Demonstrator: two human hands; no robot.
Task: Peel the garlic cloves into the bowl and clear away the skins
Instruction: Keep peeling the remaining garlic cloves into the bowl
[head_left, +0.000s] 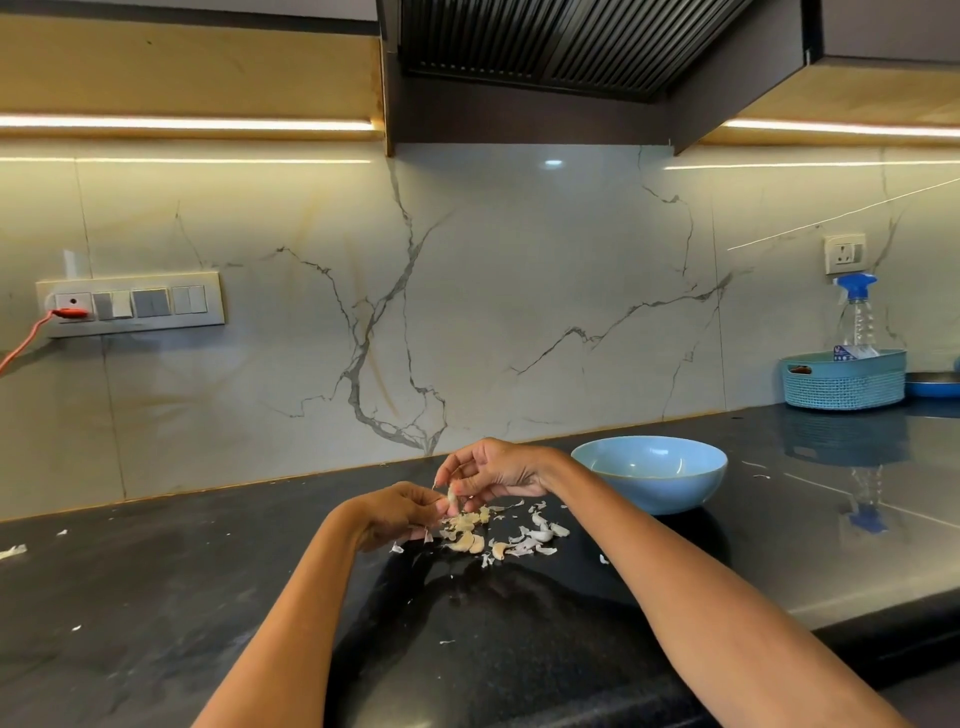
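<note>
Marble backsplash (519, 291), black counter (156, 597), 2 LED strips (182, 123), hood (545, 47).

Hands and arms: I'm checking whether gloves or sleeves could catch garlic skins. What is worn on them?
Nothing shows: the left hand and right hand are bare, without gloves, rings, watch or bracelet in view. Both forearms are uncovered to the frame's bottom edge.

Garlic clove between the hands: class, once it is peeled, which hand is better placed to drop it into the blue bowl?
Right hand: it pinches the garlic clove and is nearer the blue bowl.
</note>
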